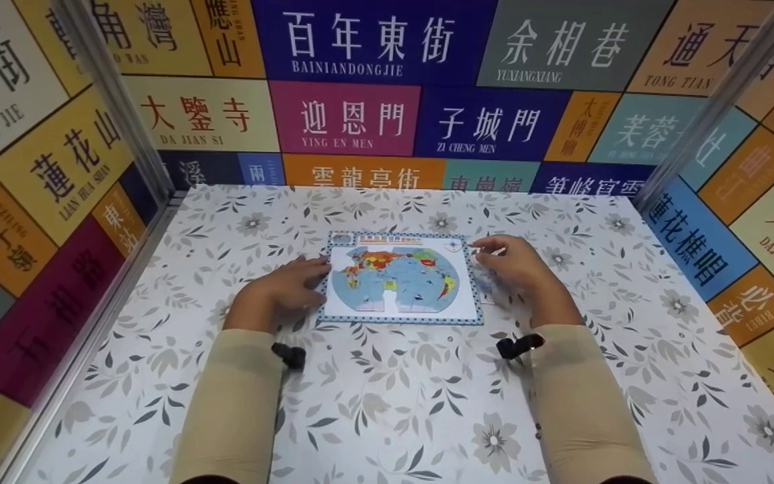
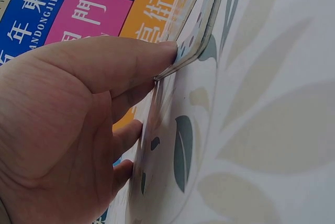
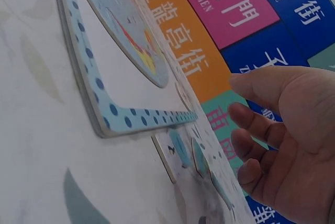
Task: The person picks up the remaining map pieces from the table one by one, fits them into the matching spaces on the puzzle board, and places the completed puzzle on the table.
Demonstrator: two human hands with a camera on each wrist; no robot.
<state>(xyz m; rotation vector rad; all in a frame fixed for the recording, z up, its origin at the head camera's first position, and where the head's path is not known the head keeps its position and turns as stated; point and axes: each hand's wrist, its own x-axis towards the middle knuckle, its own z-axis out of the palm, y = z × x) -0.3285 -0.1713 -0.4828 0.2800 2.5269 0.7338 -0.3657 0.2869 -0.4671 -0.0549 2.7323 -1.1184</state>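
A world map puzzle board [image 1: 402,318] with a dotted blue border lies flat on the table. White board shows between its colourful map pieces [image 1: 360,289] at bottom centre and near the top. My left hand [image 1: 287,286] rests at the board's left side. In the left wrist view its thumb touches the board's corner, and the other fingers reach down to the tabletop. My right hand [image 1: 509,261] hovers just off the right side, fingers loosely bent and holding nothing. Below it, in the right wrist view, several loose puzzle pieces [image 3: 166,157] lie beside the board.
The table [image 1: 387,403] wears a white cloth with grey leaves and flowers. Panels with coloured name signs [image 1: 373,47] enclose its back and sides, with metal posts [image 1: 128,101] at the corners. Black wrist cameras [image 1: 291,355] sit on both sleeves.
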